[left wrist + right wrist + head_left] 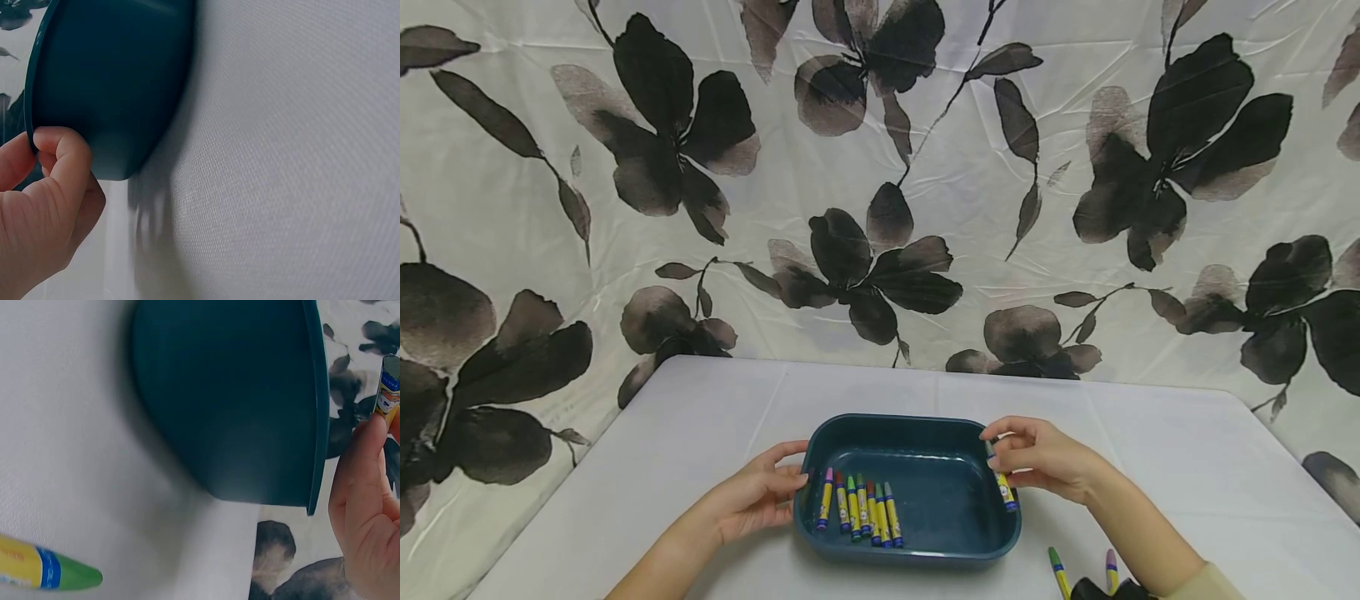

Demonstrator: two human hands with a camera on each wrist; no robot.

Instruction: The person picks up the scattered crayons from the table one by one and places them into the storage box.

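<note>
A deep teal rectangular dish [936, 500] stands on the white table. My left hand [758, 493] pinches its left rim between thumb and fingers; the left wrist view shows the fingers [62, 153] gripping the edge. Over the dish's right end, my right hand [1051, 460] holds a crayon [1005, 492] with a yellow and blue wrapper, its lower end slanting into the dish. The right wrist view shows this crayon [389, 387] level with the rim, in the fingertips. Several crayons [853, 507] in mixed colours lie side by side in the dish's left half.
On the table at the front right lie a green crayon [1058, 572] and a pinkish-purple crayon [1111, 570], near a black object [1097, 590] at my right wrist. A white cloth [985, 183] with dark flowers hangs behind the table's far edge.
</note>
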